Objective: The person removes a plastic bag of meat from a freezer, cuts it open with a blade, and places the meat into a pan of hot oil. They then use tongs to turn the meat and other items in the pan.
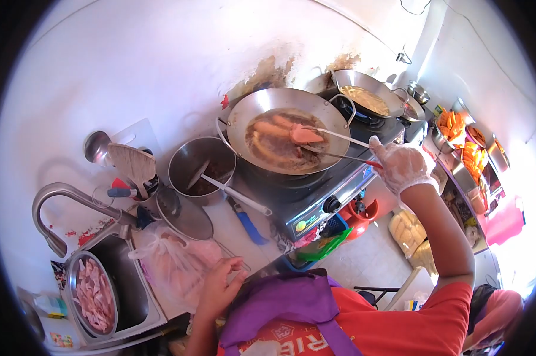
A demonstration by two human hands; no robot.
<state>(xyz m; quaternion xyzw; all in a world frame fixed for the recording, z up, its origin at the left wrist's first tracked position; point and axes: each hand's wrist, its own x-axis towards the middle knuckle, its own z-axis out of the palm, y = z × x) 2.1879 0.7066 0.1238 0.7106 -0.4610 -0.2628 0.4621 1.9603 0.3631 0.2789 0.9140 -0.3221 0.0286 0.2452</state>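
My right hand, in a clear plastic glove, is closed around the handle end of a pair of tongs. The tongs reach into a large wok of brown bubbling oil. At their tips is a pink piece of food, apparently meat or sausage. Several long browned pieces lie in the oil around it. My left hand is bare, its fingers loosely curled and apart, with nothing visible in it. It is beside a plastic bag of pale pink contents on the counter.
A pot with a ladle, a glass lid and a blue-handled knife lie left of the stove. A second wok stands behind. A bowl of raw meat sits at the sink. Another person is at lower right.
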